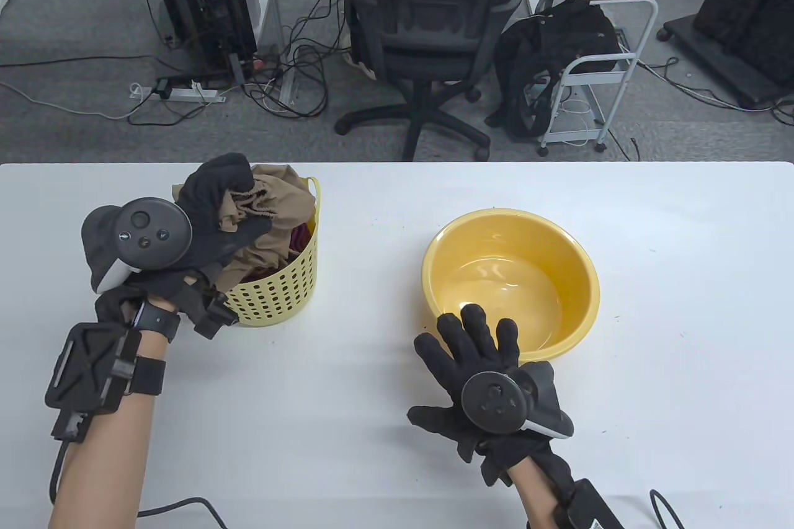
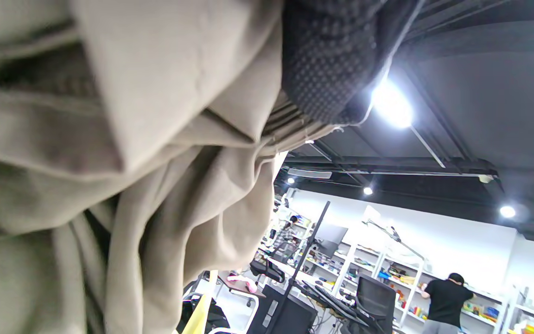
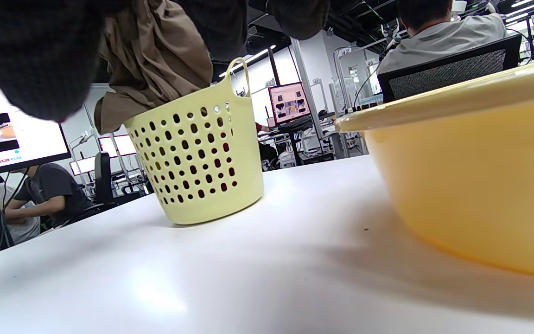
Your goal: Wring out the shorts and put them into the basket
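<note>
Most of the shorts [image 1: 273, 216] hide the basket's [image 1: 279, 299] contents.

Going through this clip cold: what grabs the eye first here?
The left hand grips bunched tan shorts over the pale yellow perforated basket at the table's left; part of the cloth hangs over its rim. To the right stands a glossy yellow basin, with the right hand spread flat, its fingers over the near rim.

one basket [image 1: 282, 293], one basin [image 1: 580, 281], perhaps two garments [image 1: 273, 213], two hands [image 1: 205, 213]
</note>
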A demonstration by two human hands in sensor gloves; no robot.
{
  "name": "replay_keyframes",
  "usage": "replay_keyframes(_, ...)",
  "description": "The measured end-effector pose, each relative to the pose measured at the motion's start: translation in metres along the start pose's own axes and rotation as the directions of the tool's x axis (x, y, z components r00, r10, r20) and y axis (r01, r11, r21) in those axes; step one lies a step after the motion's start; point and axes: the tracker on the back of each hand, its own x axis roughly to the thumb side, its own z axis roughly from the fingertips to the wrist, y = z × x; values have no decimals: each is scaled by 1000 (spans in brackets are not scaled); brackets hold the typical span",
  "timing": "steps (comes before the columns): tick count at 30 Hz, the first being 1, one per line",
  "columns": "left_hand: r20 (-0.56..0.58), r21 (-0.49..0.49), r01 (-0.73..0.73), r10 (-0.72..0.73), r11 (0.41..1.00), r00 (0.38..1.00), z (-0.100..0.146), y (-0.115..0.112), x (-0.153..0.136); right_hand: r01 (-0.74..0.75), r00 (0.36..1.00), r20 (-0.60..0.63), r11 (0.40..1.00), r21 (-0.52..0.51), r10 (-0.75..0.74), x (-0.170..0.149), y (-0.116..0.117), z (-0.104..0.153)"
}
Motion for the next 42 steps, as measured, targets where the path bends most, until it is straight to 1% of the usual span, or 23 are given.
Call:
replay_keyframes(2, -36, -17, 13, -13, 1000, 999, -1, -7, -4, 0, 1000, 6, 1000, -3, 0, 1, -1, 1)
replay_keyframes(7, -108, -73, 92, -100, 993, 989, -3, -22, -12, -8, 1000, 15, 1000, -10, 8, 2, -2, 2)
replay_keyframes(9, -157, -104, 135, -150, 985, 976, -3, -27, -16, -5, 1000, 18, 1000, -12, 6, 2, -2, 2)
replay_keyframes(10, -163, -117, 148, -166, 982, 972, -3, -29, -17, -5, 1000, 18, 1000, -12, 5, 2, -2, 3)
replay_keyframes(14, -204, -190, 205, -243, 960, 948, -3, -38, -22, -7, 1000, 19, 1000, -15, 7, 2, -2, 3)
replay_keyframes(16, -207, -211, 238, -281, 948, 937, -3, -42, -23, -7, 1000, 20, 1000, -15, 7, 2, -2, 3)
replay_keyframes(19, -210, -280, 313, -376, 908, 903, -4, -50, -23, -7, 1000, 20, 1000, -15, 7, 2, -2, 3)
replay_keyframes(22, -208, -345, 322, -406, 882, 890, -5, -58, -25, -9, 1000, 21, 1000, -11, 9, 2, -2, 3)
replay_keyframes(24, -208, -367, 295, -387, 882, 898, -6, -64, -27, -11, 1000, 20, 1000, -11, 11, 2, -2, 3)
replay_keyframes(27, -212, -438, 246, -365, 865, 906, -7, -73, -30, -11, 1000, 19, 1000, -10, 12, 2, -3, 4)
replay_keyframes(33, -202, -515, 198, -343, 834, 917, -9, -88, -34, -10, 1000, 17, 1000, -11, 11, 1, -3, 4)
replay_keyframes(37, -208, -507, 186, -328, 842, 921, -9, -91, -35, -13, 1000, 18, 1000, -11, 13, 1, -4, 4)
replay_keyframes(42, -183, -461, 250, -367, 851, 912, -7, -84, -28, -16, 1000, 16, 1000, -9, 16, 1, -4, 4)
